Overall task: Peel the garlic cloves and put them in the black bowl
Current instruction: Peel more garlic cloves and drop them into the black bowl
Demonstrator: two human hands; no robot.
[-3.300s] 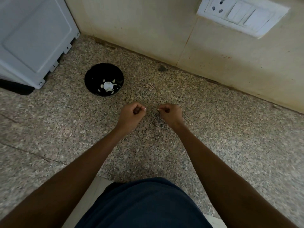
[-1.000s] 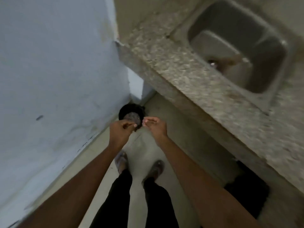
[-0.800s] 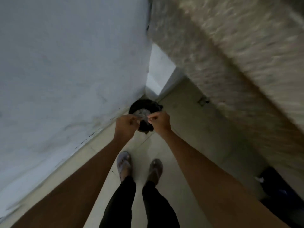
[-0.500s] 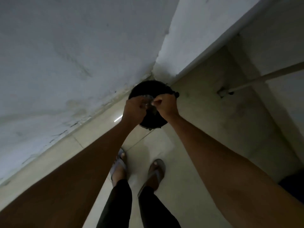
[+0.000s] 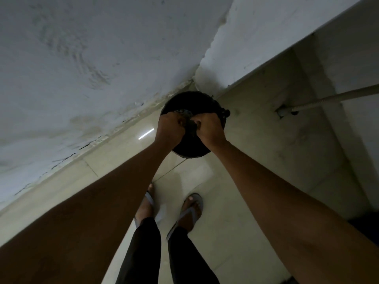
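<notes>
Over the bin (image 5: pixel 192 103), the left hand (image 5: pixel 170 128) and right hand (image 5: pixel 209 130) are clenched, perhaps pinching garlic skin. Loosen carelessly, and scraps miss the bin.

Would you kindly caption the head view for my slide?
Both hands, left and right, curled together above a black bin in a floor corner.

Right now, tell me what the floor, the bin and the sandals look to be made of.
Floor: glazed pale tile, by its grout lines and a reflected light streak.
Bin: black, matte; likely plastic, but too dark to tell.
Sandals: grey, dull straps, probably rubber or foam.
</notes>
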